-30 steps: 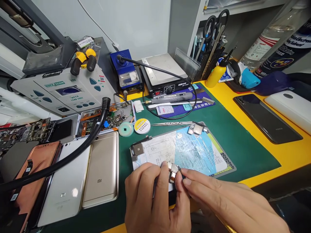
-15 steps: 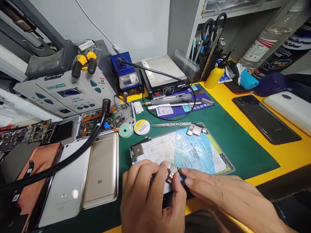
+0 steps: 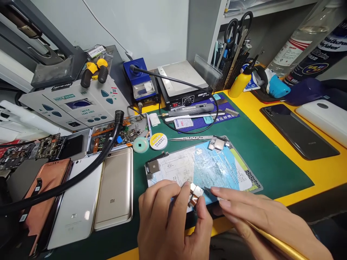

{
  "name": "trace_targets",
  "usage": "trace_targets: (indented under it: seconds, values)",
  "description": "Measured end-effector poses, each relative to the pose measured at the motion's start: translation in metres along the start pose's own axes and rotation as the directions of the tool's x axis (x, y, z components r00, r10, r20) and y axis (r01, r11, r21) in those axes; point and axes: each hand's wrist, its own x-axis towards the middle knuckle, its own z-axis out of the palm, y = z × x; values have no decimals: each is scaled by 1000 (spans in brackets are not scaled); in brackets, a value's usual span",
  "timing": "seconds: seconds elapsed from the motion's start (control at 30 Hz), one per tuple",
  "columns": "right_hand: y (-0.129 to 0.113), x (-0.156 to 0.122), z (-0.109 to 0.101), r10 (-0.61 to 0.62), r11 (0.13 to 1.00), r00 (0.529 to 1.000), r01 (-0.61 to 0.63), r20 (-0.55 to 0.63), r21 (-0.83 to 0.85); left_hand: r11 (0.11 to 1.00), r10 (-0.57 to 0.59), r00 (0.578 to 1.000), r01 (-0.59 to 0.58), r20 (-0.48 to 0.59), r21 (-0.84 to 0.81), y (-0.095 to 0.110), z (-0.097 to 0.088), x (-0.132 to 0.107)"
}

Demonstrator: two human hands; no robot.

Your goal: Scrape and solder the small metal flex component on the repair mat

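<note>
Near the front of the mat, my left hand [image 3: 173,220] pinches a small silver and copper-coloured metal phone part [image 3: 195,193] between thumb and forefinger. My right hand [image 3: 265,216] is closed around a slim gold-handled tool [image 3: 273,242]. Its thin dark tip points at the part's right side; whether they touch I cannot tell. Beneath both hands lies a printed white and blue work sheet [image 3: 181,162], its front partly hidden. A similar silver metal part [image 3: 217,143] rests on the sheet's far edge, and a dark square chip piece [image 3: 154,167] is at its left.
Tweezers [image 3: 189,138] lie behind the sheet, beside a round yellow-and-white tin [image 3: 158,141]. Several phones, including a gold one [image 3: 115,195], are on the left under a black hose [image 3: 108,151]. A dark phone [image 3: 299,131] lies right. A hot plate [image 3: 181,79] stands behind.
My right hand has shifted slightly right and turned, showing more of the gold handle. The metal part in my left hand has moved a little right and shows more of its top.
</note>
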Motion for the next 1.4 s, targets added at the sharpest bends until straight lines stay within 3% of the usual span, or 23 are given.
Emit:
trace_targets:
  seconds: [0.2,0.6,1.4]
  values:
    - [-2,5,3,-64,997,998,64,1,-33,1000,11,1000,-12,17,3,-2,-1,0]
    - [-6,6,5,-35,999,999,34,-21,-35,999,16,1000,-16,0,31,-1,0,0]
    - [-1,11,0,-69,997,997,70,41,-18,998,58,994,-60,92,15,-6,-5,3]
